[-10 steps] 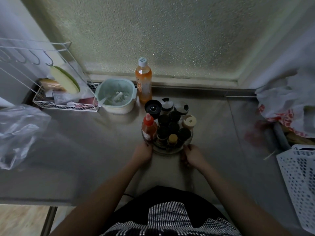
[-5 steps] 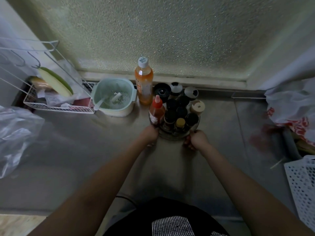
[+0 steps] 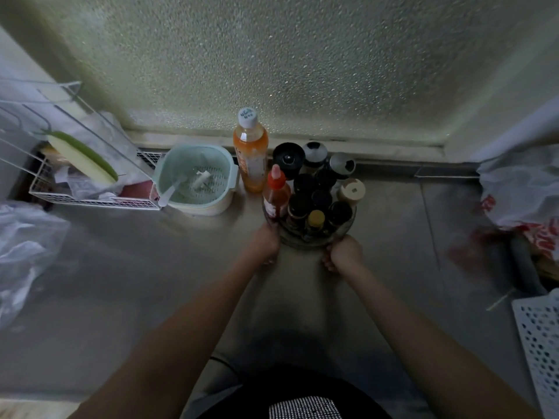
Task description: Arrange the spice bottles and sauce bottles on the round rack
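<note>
The round rack (image 3: 305,241) stands on the steel counter near the back wall, packed with several dark-capped spice and sauce bottles. A red-capped sauce bottle (image 3: 275,197) is at its left edge, a beige-lidded jar (image 3: 351,191) at its right, a yellow-capped bottle (image 3: 315,219) at the front. My left hand (image 3: 262,244) grips the rack's left front rim. My right hand (image 3: 345,253) grips its right front rim. A tall orange drink bottle (image 3: 250,152) with a white cap stands just behind the rack's left side.
A mint green strainer bowl (image 3: 196,178) sits left of the rack, beside a white wire rack (image 3: 90,195) with a sponge. Plastic bags lie at far left (image 3: 21,252) and far right (image 3: 520,189). A white perforated basket (image 3: 541,343) is at the right edge.
Both hands have pushed the loaded rack away from me across the counter, toward the back wall and next to the orange bottle.
</note>
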`<state>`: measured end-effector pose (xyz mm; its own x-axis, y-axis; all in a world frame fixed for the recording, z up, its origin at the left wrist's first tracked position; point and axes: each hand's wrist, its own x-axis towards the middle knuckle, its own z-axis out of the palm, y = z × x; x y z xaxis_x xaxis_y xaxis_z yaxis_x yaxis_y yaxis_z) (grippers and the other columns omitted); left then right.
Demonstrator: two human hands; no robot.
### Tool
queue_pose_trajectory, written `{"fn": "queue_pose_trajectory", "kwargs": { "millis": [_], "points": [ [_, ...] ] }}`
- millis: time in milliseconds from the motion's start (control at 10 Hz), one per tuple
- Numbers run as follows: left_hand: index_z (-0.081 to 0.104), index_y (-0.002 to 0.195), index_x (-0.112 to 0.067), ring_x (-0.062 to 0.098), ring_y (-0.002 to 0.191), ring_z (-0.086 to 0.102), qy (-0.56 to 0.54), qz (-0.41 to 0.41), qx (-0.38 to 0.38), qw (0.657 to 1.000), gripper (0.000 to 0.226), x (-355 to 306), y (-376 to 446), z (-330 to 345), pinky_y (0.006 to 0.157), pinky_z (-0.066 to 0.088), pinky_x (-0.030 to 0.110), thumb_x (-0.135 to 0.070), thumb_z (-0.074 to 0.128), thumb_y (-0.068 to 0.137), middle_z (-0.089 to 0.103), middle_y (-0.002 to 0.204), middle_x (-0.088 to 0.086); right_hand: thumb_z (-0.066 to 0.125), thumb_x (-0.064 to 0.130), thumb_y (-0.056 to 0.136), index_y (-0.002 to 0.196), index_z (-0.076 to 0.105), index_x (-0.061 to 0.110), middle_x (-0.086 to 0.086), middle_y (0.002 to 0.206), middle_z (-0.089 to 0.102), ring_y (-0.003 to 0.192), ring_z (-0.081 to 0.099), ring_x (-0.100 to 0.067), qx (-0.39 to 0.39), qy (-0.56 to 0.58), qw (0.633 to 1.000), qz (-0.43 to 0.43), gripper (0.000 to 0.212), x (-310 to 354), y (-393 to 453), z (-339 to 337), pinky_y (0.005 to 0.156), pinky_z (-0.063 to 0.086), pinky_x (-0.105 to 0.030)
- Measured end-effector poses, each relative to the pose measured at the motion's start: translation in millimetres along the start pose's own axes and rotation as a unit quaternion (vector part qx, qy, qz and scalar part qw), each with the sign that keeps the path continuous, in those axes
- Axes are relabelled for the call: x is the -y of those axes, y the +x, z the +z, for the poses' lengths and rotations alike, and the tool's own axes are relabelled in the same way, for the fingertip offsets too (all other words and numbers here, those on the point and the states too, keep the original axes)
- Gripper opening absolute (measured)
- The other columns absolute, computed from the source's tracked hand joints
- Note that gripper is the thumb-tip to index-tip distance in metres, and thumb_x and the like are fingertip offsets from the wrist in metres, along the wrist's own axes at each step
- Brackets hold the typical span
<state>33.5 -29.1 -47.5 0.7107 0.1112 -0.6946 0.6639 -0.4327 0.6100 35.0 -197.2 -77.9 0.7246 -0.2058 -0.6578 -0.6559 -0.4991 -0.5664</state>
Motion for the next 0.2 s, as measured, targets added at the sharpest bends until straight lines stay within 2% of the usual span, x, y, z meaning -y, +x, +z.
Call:
{"fn": "queue_pose_trajectory", "kwargs": {
  "millis": [100, 200],
  "points": [
    [0.052, 0.081, -0.004, 0.032, 0.058, 0.059, 0.005, -0.022, -0.012, 1.000, 0.055, 16, -3, -11, 0.056, 0.050, 0.033, -0.045, 0.019, 0.099, 0.056, 0.072, 0.018, 0.030, 0.036, 0.100, 0.064, 0.052, 0.007, -0.011, 0.052, 0.057, 0.039, 0.052, -0.022, -0.004, 0.047, 0.999, 0.018, 0.051, -9, -12, 10, 0.038, 0.042, -0.023],
    [0.048, 0.068, -0.009, 0.032, 0.059, 0.059, 0.032, 0.003, -0.022, 0.999, 0.051, 45, -3, -18, 0.061, 0.050, 0.034, -0.042, 0.024, 0.099, 0.056, 0.069, 0.018, 0.030, 0.037, 0.101, 0.064, 0.049, 0.010, -0.009, 0.051, 0.053, 0.026, 0.045, -0.010, 0.025, 0.077, 0.997, 0.015, 0.050, -29, -26, 24, 0.033, 0.036, -0.018]
  ]
}}
